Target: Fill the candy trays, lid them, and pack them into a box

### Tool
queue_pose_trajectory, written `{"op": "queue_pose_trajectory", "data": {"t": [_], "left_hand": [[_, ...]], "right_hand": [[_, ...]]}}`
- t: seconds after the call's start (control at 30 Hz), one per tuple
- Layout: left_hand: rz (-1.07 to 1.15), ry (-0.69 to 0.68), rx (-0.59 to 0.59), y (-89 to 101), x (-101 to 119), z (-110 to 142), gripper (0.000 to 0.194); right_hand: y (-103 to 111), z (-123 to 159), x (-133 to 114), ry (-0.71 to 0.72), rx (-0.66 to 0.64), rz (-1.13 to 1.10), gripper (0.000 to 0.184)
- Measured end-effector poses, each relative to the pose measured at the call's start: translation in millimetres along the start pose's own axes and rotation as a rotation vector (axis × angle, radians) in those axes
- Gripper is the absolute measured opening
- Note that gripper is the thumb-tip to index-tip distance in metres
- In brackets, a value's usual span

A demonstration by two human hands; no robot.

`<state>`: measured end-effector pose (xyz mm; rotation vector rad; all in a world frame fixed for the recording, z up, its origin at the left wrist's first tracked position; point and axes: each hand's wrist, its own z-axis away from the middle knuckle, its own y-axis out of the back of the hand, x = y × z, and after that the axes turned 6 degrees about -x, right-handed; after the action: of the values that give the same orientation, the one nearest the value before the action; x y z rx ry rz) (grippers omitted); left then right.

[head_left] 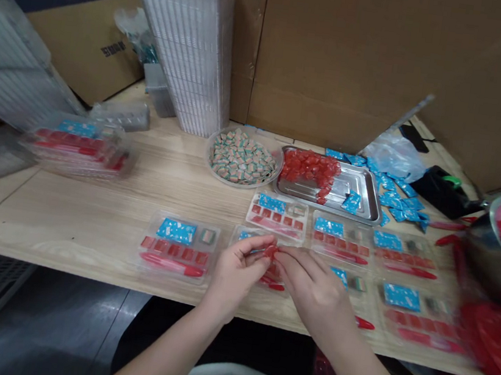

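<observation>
My left hand (240, 266) and my right hand (314, 282) meet near the table's front edge, fingertips pinched together on a small red piece (271, 251), whose exact kind I cannot make out. Under them sits a clear plastic tray (244, 234), partly hidden by my hands. To the left lies another clear tray (211, 265) holding a blue packet (177, 231), a row of red squares (175, 249), a red pen-like stick (171, 264) and a small striped block (207, 236). Similar filled trays (403, 297) lie to the right and just behind.
Behind stand a round bowl of small striped blocks (242, 159) and a metal tray (369, 212) with red pieces (310, 169). Blue packets (400, 201) are scattered at right, beside a metal bowl (476, 260). Stacked empty trays (185, 50) rise at the back; filled trays (77, 149) are piled left.
</observation>
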<state>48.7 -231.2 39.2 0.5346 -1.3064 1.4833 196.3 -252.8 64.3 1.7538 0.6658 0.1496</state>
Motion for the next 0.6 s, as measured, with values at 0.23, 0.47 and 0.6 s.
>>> {"op": "queue_pose_trajectory", "data": {"t": [0.23,0.47,0.6], "left_hand": [[-0.019,-0.021,-0.009,-5.2,2.9,-1.9,0.025],[0.36,0.198,-0.048,-12.1,11.3,-6.9,0.015],[0.45,0.449,-0.243,-14.5,10.0,-7.0,0.025]], "right_hand": [[-6.2,-4.7,3.2,-0.264,0.048,-0.36,0.011],[6.6,3.0,4.9,-0.307,0.126,-0.557,0.018],[23.0,10.7,14.9,-0.231,0.08,-0.508,0.035]]}}
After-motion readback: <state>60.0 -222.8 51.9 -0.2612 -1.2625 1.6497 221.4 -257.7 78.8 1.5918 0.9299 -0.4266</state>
